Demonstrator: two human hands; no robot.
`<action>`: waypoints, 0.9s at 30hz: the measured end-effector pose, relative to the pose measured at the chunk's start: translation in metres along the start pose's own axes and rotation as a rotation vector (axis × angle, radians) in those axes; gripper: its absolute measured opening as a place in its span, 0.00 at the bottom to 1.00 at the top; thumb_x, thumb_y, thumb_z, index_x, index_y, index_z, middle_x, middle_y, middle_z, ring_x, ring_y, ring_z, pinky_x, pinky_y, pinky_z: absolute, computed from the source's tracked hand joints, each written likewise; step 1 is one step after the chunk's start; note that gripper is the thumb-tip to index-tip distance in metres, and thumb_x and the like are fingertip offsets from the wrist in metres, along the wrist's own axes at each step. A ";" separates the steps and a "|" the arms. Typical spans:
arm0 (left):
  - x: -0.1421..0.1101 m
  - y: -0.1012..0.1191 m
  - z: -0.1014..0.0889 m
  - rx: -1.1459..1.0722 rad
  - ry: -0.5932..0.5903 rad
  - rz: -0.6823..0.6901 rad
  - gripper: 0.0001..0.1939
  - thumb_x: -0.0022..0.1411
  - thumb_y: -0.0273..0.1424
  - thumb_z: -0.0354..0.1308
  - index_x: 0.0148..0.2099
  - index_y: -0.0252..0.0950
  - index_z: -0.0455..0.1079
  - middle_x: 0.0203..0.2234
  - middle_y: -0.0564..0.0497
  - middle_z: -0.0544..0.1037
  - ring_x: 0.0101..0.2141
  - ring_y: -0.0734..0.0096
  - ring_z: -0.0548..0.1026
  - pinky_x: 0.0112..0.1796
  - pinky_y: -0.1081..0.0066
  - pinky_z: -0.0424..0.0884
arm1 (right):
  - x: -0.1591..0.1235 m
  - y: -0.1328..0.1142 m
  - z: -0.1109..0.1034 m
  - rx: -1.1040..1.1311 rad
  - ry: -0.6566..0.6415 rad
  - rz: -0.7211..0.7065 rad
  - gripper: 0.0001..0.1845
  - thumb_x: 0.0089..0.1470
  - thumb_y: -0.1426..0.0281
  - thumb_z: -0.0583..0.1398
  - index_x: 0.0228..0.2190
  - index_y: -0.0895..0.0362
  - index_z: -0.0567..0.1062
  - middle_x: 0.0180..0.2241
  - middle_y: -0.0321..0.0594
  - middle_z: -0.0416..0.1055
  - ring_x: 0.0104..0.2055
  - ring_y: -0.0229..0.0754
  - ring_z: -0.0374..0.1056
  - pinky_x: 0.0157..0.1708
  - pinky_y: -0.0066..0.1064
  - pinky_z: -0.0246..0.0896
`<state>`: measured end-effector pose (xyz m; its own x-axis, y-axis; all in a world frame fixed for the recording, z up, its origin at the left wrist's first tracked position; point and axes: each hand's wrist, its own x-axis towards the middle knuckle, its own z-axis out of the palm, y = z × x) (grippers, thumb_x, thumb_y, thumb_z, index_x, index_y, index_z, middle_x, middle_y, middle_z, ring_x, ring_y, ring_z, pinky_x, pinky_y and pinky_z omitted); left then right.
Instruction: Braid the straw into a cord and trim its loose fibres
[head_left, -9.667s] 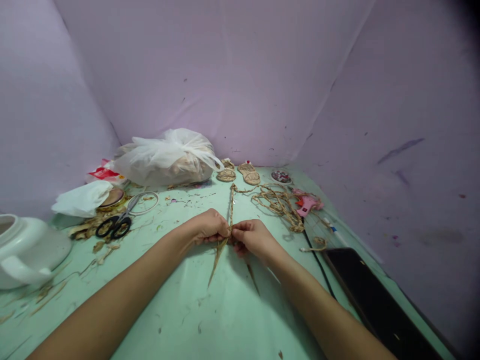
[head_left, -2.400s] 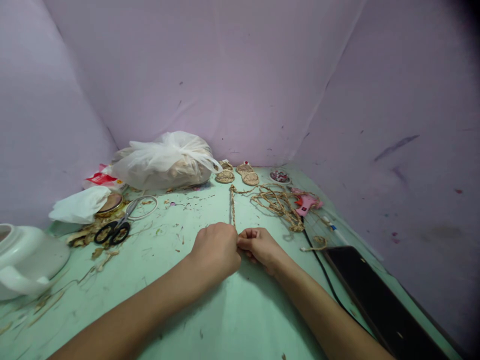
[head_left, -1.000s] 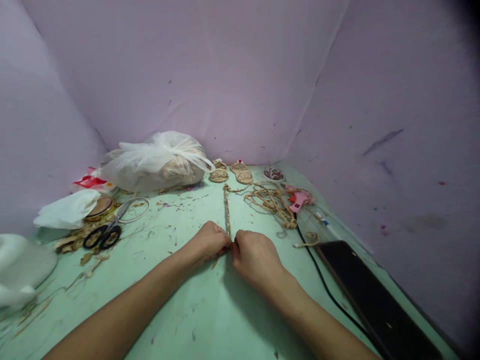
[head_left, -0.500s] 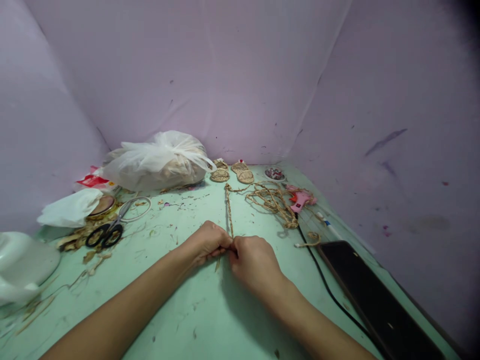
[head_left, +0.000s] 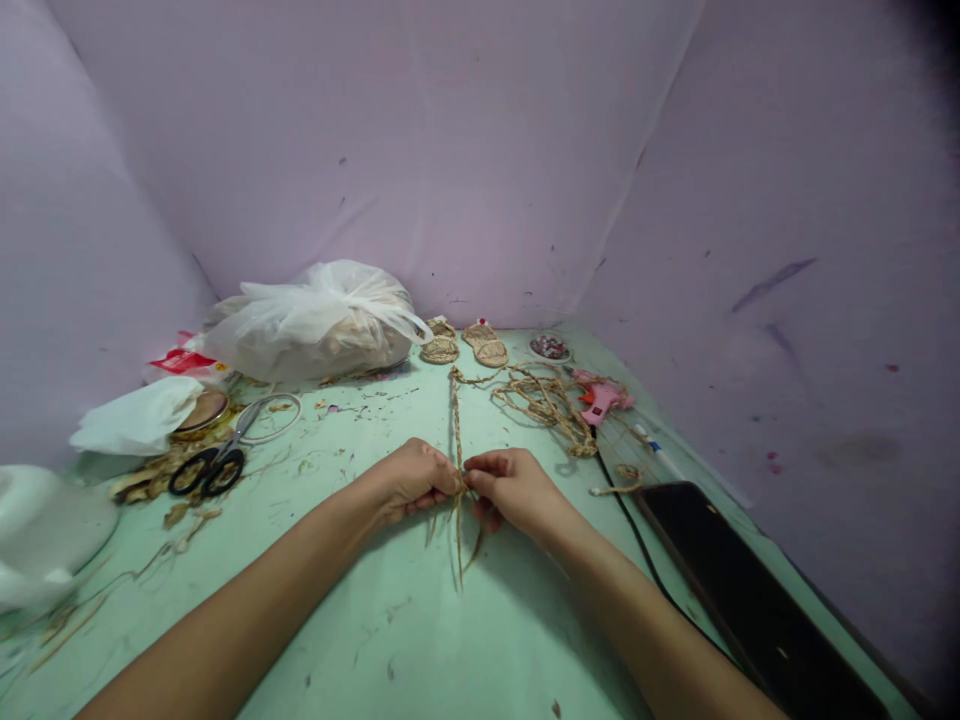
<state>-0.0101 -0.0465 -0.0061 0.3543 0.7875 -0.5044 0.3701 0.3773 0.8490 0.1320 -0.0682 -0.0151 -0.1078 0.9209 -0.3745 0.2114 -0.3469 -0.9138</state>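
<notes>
A braided cord of tan plant fibre (head_left: 457, 420) runs straight toward me from a bend near the back of the table. At its near end my left hand (head_left: 420, 480) pinches the braid between thumb and fingers. Just to the right, my right hand (head_left: 510, 488) pinches a strand at the same spot, its lower fingers curled loosely. Loose fibre ends (head_left: 460, 545) hang below the fingertips and splay over the table. The cord carries on from the bend to a tangled coil of braid (head_left: 547, 405) at the right.
Black-handled scissors (head_left: 217, 460), a white ring (head_left: 274, 418) and fibre scraps lie left, near a white pot (head_left: 52, 535). Behind are a tied plastic bag (head_left: 322, 320) and small woven slippers (head_left: 487, 345). A pink glue gun (head_left: 602, 397) and a dark phone-like slab (head_left: 750, 590) lie right.
Over the last half second my right hand has turned from knuckles-up to fingers showing, and the loose strands have come into view below the hands. My left hand stays on the braid.
</notes>
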 end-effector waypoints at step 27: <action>-0.040 0.011 0.040 0.938 0.309 0.193 0.04 0.44 0.30 0.54 0.22 0.36 0.69 0.17 0.48 0.68 0.25 0.66 0.68 0.26 0.72 0.57 | 0.000 0.008 0.004 0.273 -0.111 0.072 0.05 0.34 0.76 0.57 0.14 0.59 0.64 0.09 0.29 0.59 0.11 0.28 0.53 0.09 0.19 0.45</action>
<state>0.0140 -0.0931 0.0172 0.2903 0.9369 -0.1949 0.9039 -0.2017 0.3771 0.1294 -0.0713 -0.0228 -0.2107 0.8725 -0.4408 -0.0454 -0.4591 -0.8872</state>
